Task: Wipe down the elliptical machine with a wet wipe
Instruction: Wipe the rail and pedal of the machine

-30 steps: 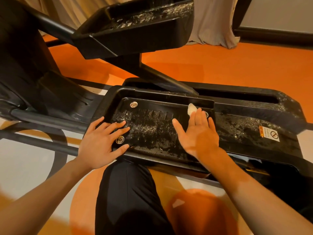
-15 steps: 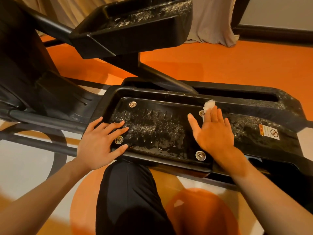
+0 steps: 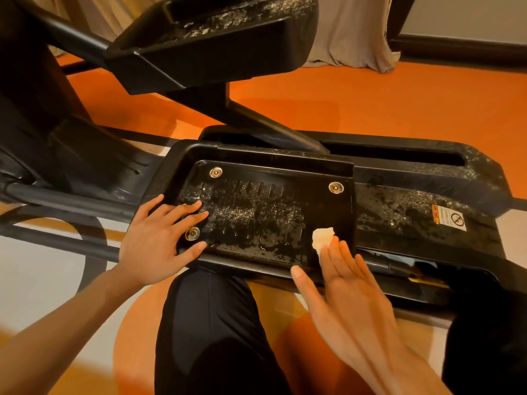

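right grip (image 3: 350, 303) flat, wet wipe (image 3: 322, 237) under its fingertips (image 3: 343, 248).

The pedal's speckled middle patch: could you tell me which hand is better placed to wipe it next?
Probably the right hand: its straight fingers press the wet wipe on the pedal, while the left hand rests flat without one.

Between left hand (image 3: 159, 238) and right hand (image 3: 350, 295) the pedal (image 3: 256, 218) lies open; its raised rim (image 3: 285, 156) walls the far side, second pedal (image 3: 216, 38) overhanging beyond.

crumpled white wipe (image 3: 322, 237) on black wet pedal (image 3: 256, 220)
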`<state>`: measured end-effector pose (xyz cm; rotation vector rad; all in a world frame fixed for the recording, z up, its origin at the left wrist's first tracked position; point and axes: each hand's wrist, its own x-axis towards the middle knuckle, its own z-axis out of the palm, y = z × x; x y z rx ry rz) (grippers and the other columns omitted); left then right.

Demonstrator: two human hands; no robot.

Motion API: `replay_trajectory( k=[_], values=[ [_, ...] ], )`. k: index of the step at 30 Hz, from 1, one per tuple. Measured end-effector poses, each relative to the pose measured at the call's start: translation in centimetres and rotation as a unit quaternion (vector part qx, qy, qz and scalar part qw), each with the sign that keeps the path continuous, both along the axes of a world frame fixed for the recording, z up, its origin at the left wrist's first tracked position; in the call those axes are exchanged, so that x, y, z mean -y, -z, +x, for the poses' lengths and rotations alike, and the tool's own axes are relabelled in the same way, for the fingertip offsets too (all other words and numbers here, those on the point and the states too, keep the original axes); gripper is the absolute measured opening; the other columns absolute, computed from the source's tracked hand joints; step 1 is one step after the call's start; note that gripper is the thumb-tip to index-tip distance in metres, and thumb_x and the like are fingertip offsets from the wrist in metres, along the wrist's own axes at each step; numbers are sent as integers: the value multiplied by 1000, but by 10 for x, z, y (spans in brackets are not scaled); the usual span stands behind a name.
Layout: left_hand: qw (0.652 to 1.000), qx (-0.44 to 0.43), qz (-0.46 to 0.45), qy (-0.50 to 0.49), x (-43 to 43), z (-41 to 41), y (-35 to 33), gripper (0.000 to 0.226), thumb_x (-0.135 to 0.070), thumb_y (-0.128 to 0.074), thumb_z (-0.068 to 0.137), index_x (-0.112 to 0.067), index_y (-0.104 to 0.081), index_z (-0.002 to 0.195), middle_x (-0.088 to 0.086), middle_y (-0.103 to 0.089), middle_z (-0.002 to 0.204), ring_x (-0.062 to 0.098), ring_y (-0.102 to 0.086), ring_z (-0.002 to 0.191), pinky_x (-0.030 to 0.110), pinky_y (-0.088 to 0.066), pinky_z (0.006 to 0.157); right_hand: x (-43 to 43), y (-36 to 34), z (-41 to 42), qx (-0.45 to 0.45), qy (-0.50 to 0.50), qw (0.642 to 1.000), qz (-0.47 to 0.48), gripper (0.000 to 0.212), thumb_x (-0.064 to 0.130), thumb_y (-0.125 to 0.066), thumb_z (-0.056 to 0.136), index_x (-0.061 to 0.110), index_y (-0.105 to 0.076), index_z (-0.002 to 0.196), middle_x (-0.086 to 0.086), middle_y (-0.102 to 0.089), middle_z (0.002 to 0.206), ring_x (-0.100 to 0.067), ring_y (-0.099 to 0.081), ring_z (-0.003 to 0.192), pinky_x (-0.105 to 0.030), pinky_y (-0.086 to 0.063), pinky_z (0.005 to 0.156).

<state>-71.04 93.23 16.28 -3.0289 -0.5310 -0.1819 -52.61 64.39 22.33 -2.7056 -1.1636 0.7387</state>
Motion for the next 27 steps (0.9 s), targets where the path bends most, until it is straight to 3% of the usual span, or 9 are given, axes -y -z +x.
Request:
replay_trajectory(
  k=[5, 11, 14, 16, 18, 20, 23, 25, 27],
  values=[
    [1000, -8, 1, -5, -1, -1, 1, 66, -67, -32, 100, -26, -65, 141, -2, -62, 146, 24, -66, 120, 52, -27, 121, -23, 12, 11, 10, -32, 999, 20, 123, 85, 29, 68, 15, 0, 164, -1, 10, 172, -10, 16, 156, -33, 12, 126],
    [1000, 0, -1, -4, -1, -1, 1, 65, -66, -34, 100, -26, -65, 140, -2, -62, 146, 24, -66, 119, 52, -27, 121, -31, 18, 29, 61, -96, 993, 33, 116, 79, 29, 77, 16, -16, 164, -2, -6, 172, -13, 3, 158, -33, 3, 128],
    [1000, 1, 2, -4, -1, -1, 2, 66, -67, -31, 101, -27, -65, 141, -3, -62, 146, 24, -66, 119, 51, -26, 121, 0, 8, 35, 9, -178, 983, 51, 110, 82, 30, 76, 32, -15, 163, 14, 0, 170, 7, 13, 152, -21, 10, 124],
    [1000, 3, 6, -2, -2, -1, 2, 67, -68, -30, 101, -27, -65, 141, -3, -62, 145, 23, -66, 118, 51, -27, 121, 19, 0, 47, -51, -217, 973, 59, 91, 83, 17, 80, 46, -15, 156, 30, 3, 160, 28, 23, 135, -5, 18, 112],
    [1000, 8, 7, 0, -3, -1, 3, 67, -68, -31, 100, -26, -65, 140, -2, -63, 144, 24, -66, 118, 50, -27, 121, 26, -6, 62, -76, -256, 961, 69, 76, 84, 11, 81, 57, -18, 146, 38, 1, 154, 33, 25, 130, 1, 18, 106],
    [1000, 9, 8, 1, -2, -1, 3, 68, -68, -30, 101, -26, -66, 140, -2, -63, 144, 24, -66, 118, 51, -27, 120, 23, -5, 76, -86, -311, 943, 75, 56, 73, -2, 96, 58, -27, 145, 36, -10, 158, 24, 15, 141, -5, 14, 114],
    [1000, 16, 10, 1, -2, -1, 3, 71, -70, -26, 102, -25, -66, 140, -1, -64, 143, 24, -66, 118, 51, -27, 120, 7, 18, 92, 10, -447, 883, 145, 43, 31, -30, 114, 20, -51, 149, 4, -39, 163, -6, -14, 156, -36, -13, 128],
    [1000, 19, 10, -1, -3, -1, 3, 72, -71, -25, 102, -25, -66, 140, -2, -64, 143, 24, -66, 118, 50, -27, 120, -12, 34, 93, 48, -511, 843, 160, 42, 27, -34, 113, 11, -55, 145, -3, -43, 160, -15, -18, 157, -44, -18, 127],
    [1000, 19, 8, -3, -2, -2, 4, 72, -71, -26, 101, -26, -66, 140, -2, -64, 143, 23, -66, 119, 50, -26, 121, -37, 44, 85, 46, -523, 835, 166, 45, 31, -32, 113, 11, -58, 144, -3, -44, 159, -18, -21, 156, -44, -14, 128]
  ],
)
